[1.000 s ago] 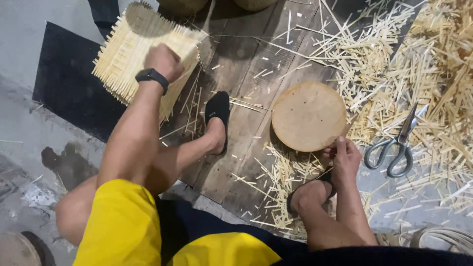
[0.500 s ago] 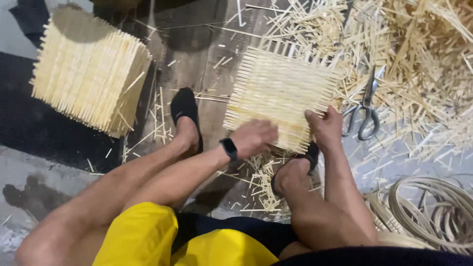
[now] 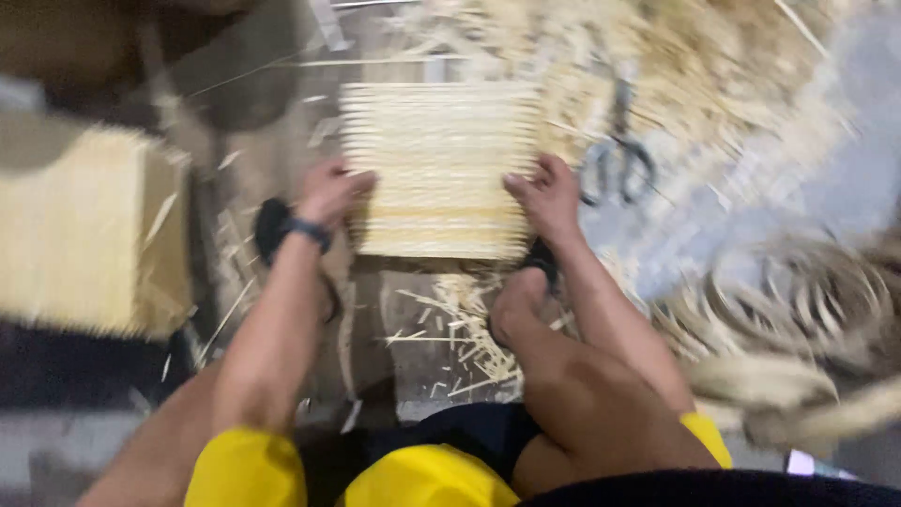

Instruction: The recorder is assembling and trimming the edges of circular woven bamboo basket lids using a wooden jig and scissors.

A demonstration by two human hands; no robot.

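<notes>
A flat mat of pale thin slats (image 3: 439, 169) lies on the floor in front of me. My left hand (image 3: 328, 192), with a dark band on its wrist, grips the mat's left edge. My right hand (image 3: 544, 195) grips its right edge. Both hands press on the mat between my bare knees. The picture is blurred by camera motion.
A second stack of pale slat mats (image 3: 89, 230) lies at the left on a dark sheet. Scissors (image 3: 615, 155) rest just right of the mat among loose slat offcuts (image 3: 713, 66). Coiled cane (image 3: 798, 310) lies at the right. More offcuts (image 3: 460, 329) sit between my feet.
One second ago my left hand was on the stack at the left and a round wooden disc lay ahead. Now a mat lies where the disc was, both hands on its edges.
</notes>
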